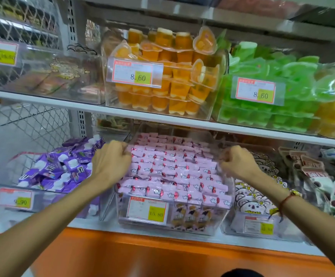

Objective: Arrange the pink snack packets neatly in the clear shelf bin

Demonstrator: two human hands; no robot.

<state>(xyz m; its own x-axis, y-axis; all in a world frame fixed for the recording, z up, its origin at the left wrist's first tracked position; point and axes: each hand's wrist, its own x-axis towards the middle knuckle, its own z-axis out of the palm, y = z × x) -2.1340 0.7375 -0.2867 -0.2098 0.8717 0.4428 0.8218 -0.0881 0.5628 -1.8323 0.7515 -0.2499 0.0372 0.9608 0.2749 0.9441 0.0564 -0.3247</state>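
Both hands — left hand point(110, 156), right hand point(236, 162) — grip the clear bin point(218, 220) sides; pink packets point(172, 168) look tidy — next, probably slide it straight on the shelf edge point(94, 224).

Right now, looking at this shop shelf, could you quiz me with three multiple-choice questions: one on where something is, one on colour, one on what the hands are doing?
1. Where is the bin of pink packets?
A. Top shelf
B. Lower shelf, between the purple packets and the bear-print packets
C. On the floor

2. What colour are the jelly cups directly above?
A. Orange
B. Blue
C. Black

3. What are the left hand and right hand doing?
A. Hanging idle
B. Holding price tags
C. Curled at the clear bin's side walls

Answers: B, its neighbours show; A, orange cups; C, fingers curled at both walls.
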